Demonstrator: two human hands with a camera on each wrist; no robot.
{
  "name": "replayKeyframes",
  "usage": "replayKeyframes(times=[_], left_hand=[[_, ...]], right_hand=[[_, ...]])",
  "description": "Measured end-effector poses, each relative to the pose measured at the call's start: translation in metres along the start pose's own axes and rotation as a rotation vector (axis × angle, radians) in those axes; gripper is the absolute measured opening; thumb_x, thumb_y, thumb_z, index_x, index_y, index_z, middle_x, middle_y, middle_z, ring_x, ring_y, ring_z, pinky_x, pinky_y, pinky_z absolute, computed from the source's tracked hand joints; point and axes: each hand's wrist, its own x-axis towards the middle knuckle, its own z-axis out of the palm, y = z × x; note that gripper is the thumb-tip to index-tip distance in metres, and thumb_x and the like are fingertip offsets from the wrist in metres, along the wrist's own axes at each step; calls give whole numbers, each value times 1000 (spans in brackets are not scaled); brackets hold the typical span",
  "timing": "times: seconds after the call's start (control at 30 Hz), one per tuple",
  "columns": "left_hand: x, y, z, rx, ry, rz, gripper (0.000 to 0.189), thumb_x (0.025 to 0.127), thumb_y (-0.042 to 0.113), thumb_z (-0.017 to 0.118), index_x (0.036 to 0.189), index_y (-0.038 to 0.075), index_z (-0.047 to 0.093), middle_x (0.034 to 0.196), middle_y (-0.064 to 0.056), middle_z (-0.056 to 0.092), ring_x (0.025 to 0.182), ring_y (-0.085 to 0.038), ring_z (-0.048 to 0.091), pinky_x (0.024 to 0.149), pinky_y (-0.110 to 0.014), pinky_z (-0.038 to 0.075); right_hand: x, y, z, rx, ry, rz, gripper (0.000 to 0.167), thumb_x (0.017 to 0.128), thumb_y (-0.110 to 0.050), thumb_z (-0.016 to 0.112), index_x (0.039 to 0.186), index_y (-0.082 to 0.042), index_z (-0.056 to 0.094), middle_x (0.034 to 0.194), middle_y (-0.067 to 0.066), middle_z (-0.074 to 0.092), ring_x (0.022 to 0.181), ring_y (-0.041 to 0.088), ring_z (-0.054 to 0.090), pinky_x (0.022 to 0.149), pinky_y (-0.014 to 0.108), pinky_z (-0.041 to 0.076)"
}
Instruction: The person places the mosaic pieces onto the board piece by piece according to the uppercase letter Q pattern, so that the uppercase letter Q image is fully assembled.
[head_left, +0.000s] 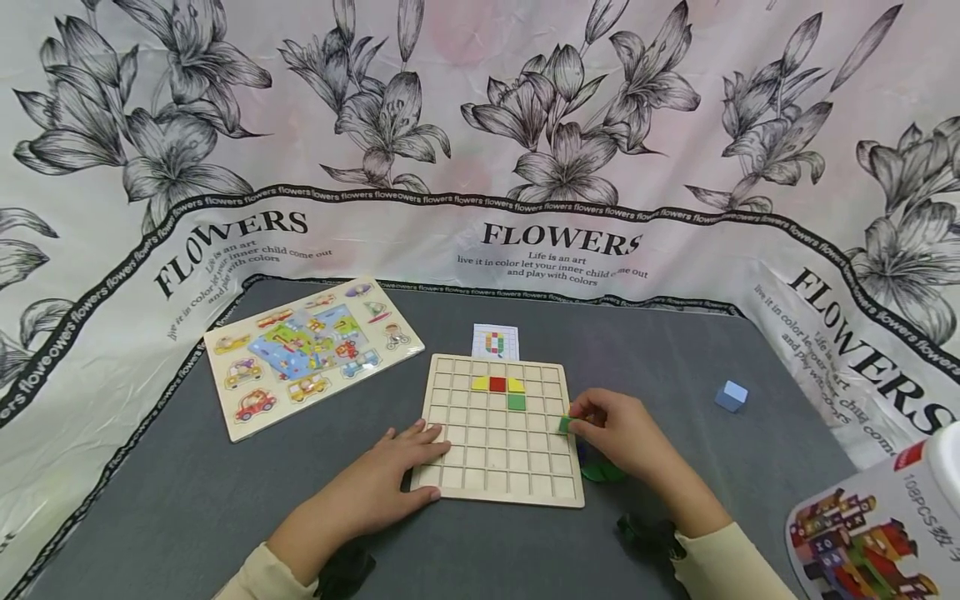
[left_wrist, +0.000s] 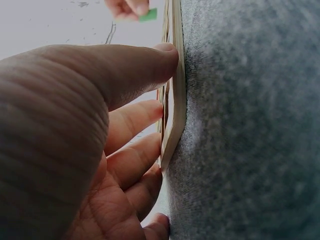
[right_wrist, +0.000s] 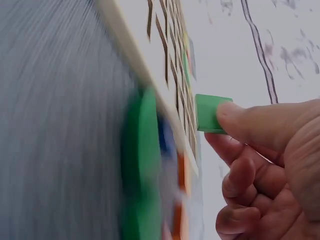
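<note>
A square wooden grid board (head_left: 495,458) lies on the grey table. In its upper cells sit a red square block (head_left: 497,384) between two yellow pieces (head_left: 478,384), with a green block (head_left: 517,402) below the right-hand one. My left hand (head_left: 382,471) rests on the board's left edge, fingers spread and thumb at the near corner. Over the board's right edge, my right hand (head_left: 618,429) pinches a small green square block (right_wrist: 210,112) between thumb and index finger. A card with a coloured pattern (head_left: 495,342) lies at the board's far edge.
A picture puzzle board (head_left: 315,358) lies at the left. Beside the grid board, partly under my right hand, are green pieces (right_wrist: 142,140) and an orange piece (right_wrist: 181,185). A light blue block (head_left: 731,396) stands farther right; a large white tub (head_left: 877,525) is at the near right.
</note>
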Motion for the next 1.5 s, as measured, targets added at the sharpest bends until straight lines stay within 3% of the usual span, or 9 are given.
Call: replayKeyframes(times=[0.27, 0.6, 0.8, 1.07, 1.27, 1.37, 1.5], left_hand=[[0, -1, 3, -2, 4, 17, 61, 101, 26, 79, 158, 13, 60, 173, -9, 45, 167, -36, 29, 132, -71, 19], [-1, -1, 0, 10, 17, 21, 61, 101, 25, 79, 157, 12, 61, 172, -10, 45, 167, -36, 30, 132, -72, 19], [-1, 0, -1, 10, 18, 20, 60, 101, 24, 79, 157, 12, 61, 173, -10, 45, 167, -36, 30, 133, -71, 19], [-1, 0, -2, 12, 14, 15, 60, 101, 24, 80, 157, 12, 61, 173, -9, 45, 167, -36, 30, 133, -71, 19], [-2, -1, -2, 21, 27, 29, 60, 101, 23, 80, 156, 11, 61, 172, -10, 46, 166, -38, 31, 131, -72, 21], [-2, 0, -2, 18, 28, 36, 60, 101, 23, 80, 156, 10, 61, 171, -11, 47, 166, -38, 32, 131, -73, 21], [-1, 0, -2, 7, 20, 34, 60, 101, 23, 79, 157, 11, 60, 172, -11, 46, 166, -37, 30, 132, -72, 20]], right_hand=[[31, -25, 35, 11, 28, -18, 6, 101, -15, 79, 107, -16, 77, 101, 0, 76, 78, 15, 58, 68, 31, 48], [37, -33, 42, 149, 14, -10, 14, 101, -9, 78, 114, -12, 80, 103, 3, 80, 88, 12, 74, 75, 29, 59], [37, -31, 43, 81, 5, -54, 8, 100, -11, 79, 107, -14, 82, 94, -1, 77, 79, 10, 64, 69, 28, 53], [37, -26, 49, 24, -21, -79, 7, 98, -11, 82, 97, -18, 83, 93, -4, 69, 80, 12, 58, 71, 28, 51], [39, -21, 32, 26, 17, -56, 7, 102, -12, 77, 104, -14, 83, 95, 1, 72, 77, 15, 58, 67, 31, 50], [37, -7, 11, 18, 41, 20, 13, 105, -14, 73, 115, -10, 80, 98, 6, 73, 74, 18, 59, 62, 34, 50], [29, 18, -13, -27, 6, 77, 20, 106, -15, 72, 123, -5, 76, 109, 12, 73, 80, 19, 65, 65, 36, 55]])
